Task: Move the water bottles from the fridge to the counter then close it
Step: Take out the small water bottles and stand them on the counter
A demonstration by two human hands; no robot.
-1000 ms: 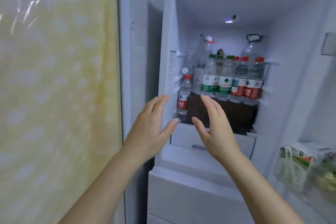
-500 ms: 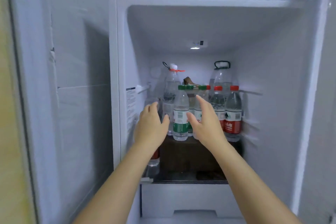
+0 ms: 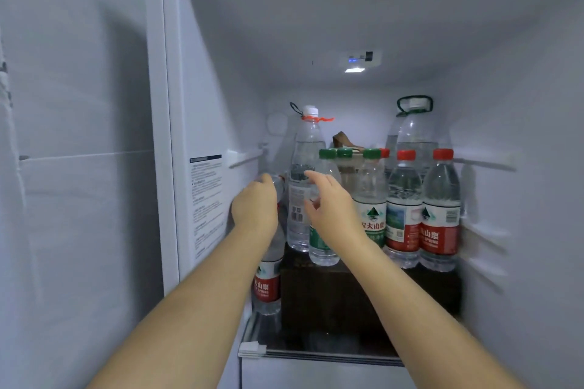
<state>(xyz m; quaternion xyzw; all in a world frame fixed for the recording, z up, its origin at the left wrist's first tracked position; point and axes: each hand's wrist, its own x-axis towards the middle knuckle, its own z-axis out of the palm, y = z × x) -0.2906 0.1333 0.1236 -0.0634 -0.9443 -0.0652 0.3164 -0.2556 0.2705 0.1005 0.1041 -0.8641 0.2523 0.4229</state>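
Inside the open fridge [image 3: 221, 73], the left hand [image 3: 254, 210] is closing around the low red-label bottle [image 3: 267, 281] while the right hand [image 3: 328, 211], fingers spread wide, is nearing the green-capped bottle [image 3: 322, 240], both needing firm grasps before lifting out.

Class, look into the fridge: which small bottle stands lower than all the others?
The red-labelled bottle at the far left, beneath the left hand. It stands on the glass shelf itself, while the other small bottles stand on the dark box.
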